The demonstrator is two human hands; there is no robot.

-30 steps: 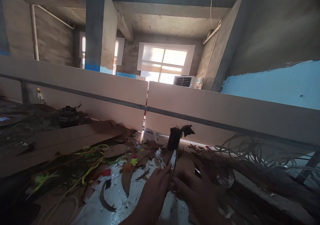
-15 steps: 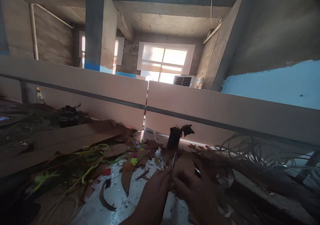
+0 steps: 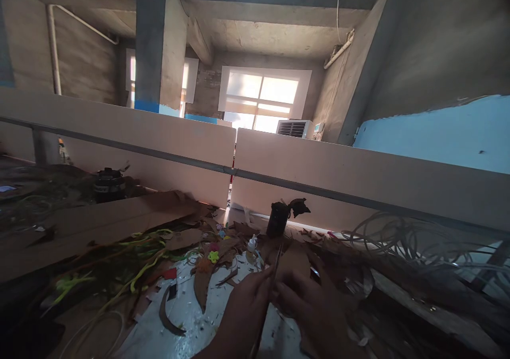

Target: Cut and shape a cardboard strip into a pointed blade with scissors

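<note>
Both hands are close together at the lower middle of the view, over a littered white surface (image 3: 195,316). My left hand (image 3: 249,300) is closed around a thin, dark, narrow piece (image 3: 278,258) that points up and away. My right hand (image 3: 305,298) has its fingers bent in against the same piece, beside a flat brown piece (image 3: 294,262) that looks like cardboard. Shadow hides the exact fingertip contact. Just beyond the hands stands a dark open container (image 3: 278,219), its lid hanging to the right. A small white bottle (image 3: 252,243) is left of it.
Yellow-green cords (image 3: 149,266), a curved brown strip (image 3: 169,316) and a yellow flower-shaped piece (image 3: 213,256) lie left. A black lidded jar (image 3: 109,185) sits farther left. Coiled clear tubing (image 3: 398,247) is at right. Pale panels (image 3: 319,173) with a grey rail stand behind.
The thin piece between my hands has tilted slightly. Both hands stay in nearly the same place.
</note>
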